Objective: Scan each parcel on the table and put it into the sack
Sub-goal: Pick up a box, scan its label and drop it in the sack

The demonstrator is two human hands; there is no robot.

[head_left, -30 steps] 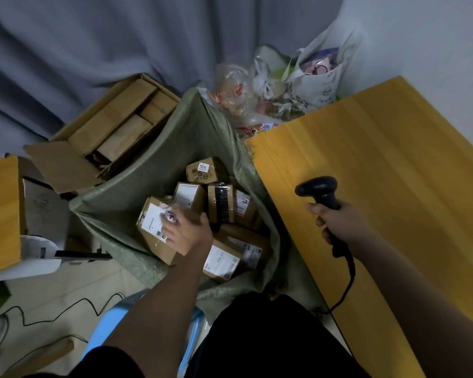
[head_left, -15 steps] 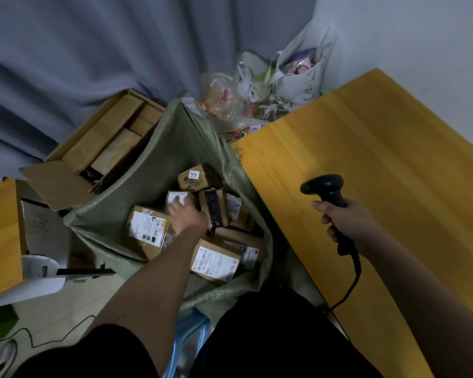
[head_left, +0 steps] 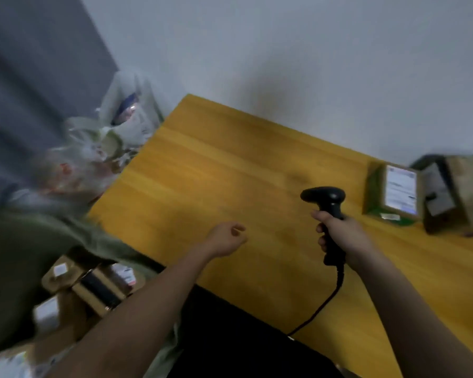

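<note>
My right hand grips a black barcode scanner upright over the yellow wooden table; its cable hangs off the near edge. My left hand hovers empty over the table with loosely curled fingers. A green-sided parcel with a white label lies at the table's right end, beside a brown cardboard parcel. The green sack stands at lower left and holds several labelled cardboard parcels. The view is motion-blurred.
White plastic bags with clutter are heaped in the corner beyond the sack. A grey curtain hangs at left and a pale wall runs behind the table. My dark lap fills the lower middle.
My left hand has come out of the sack and now hangs empty over the table. The view has swung right, bringing the two parcels at the table's right end into sight.
</note>
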